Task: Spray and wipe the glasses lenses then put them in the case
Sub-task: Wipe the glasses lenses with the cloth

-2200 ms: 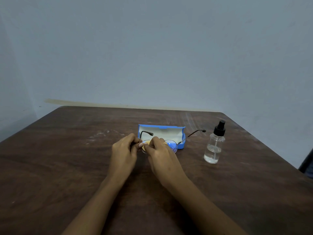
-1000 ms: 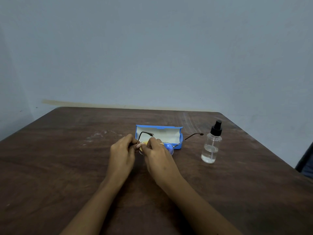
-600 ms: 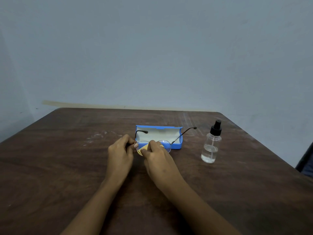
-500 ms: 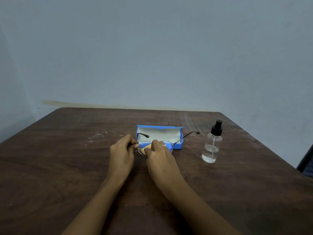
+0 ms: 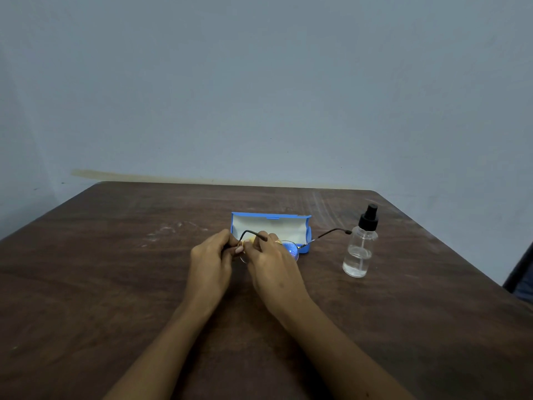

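Thin-framed glasses [image 5: 291,247] with unfolded temples are held low over the table, just in front of the open blue case [image 5: 271,226] with its pale lining. My left hand [image 5: 212,259] pinches the frame's left end. My right hand [image 5: 269,262] presses a small yellow cloth [image 5: 248,241] against the left lens, which is mostly hidden by fingers. The right lens shows clear with a blue tint from the case behind. One temple arcs over my right fingers; the other points toward the spray bottle [image 5: 360,246].
The clear spray bottle with a black pump top stands upright at the right, partly filled. The dark wooden table [image 5: 115,284] meets a blue-grey wall at the back. A dark object [image 5: 522,272] shows at the table's right edge.
The glasses have tilted and shifted a little as my right hand rubs the cloth on the left lens; the right temple now sits lower, pointing at the bottle. Case and bottle have not moved.
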A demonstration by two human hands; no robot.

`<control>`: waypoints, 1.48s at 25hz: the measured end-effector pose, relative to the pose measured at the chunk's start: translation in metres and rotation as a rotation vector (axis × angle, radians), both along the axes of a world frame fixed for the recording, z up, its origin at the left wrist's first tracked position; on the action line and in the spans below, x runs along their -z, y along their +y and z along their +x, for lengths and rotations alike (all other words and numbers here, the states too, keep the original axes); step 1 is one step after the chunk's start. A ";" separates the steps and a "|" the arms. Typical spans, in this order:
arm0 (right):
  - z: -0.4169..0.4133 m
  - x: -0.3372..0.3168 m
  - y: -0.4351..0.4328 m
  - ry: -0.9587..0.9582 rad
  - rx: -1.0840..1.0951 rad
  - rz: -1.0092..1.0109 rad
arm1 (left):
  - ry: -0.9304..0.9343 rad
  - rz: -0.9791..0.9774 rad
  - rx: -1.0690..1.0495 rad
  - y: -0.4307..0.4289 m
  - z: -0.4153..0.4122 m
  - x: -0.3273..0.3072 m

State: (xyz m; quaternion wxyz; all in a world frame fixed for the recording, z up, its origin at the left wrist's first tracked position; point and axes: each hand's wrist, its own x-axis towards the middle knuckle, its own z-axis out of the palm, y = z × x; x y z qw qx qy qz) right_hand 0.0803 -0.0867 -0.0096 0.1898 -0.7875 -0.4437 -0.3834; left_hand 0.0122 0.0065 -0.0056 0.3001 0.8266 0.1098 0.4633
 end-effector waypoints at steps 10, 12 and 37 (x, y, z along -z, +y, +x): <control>-0.010 -0.009 -0.012 0.029 -0.076 -0.062 | -0.003 -0.083 -0.046 0.003 -0.004 -0.004; -0.015 -0.011 -0.013 0.079 -0.088 -0.066 | -0.028 -0.115 -0.058 0.004 -0.006 -0.007; -0.007 -0.023 -0.022 0.689 -0.307 0.284 | -0.070 -0.118 -0.079 0.001 -0.007 -0.014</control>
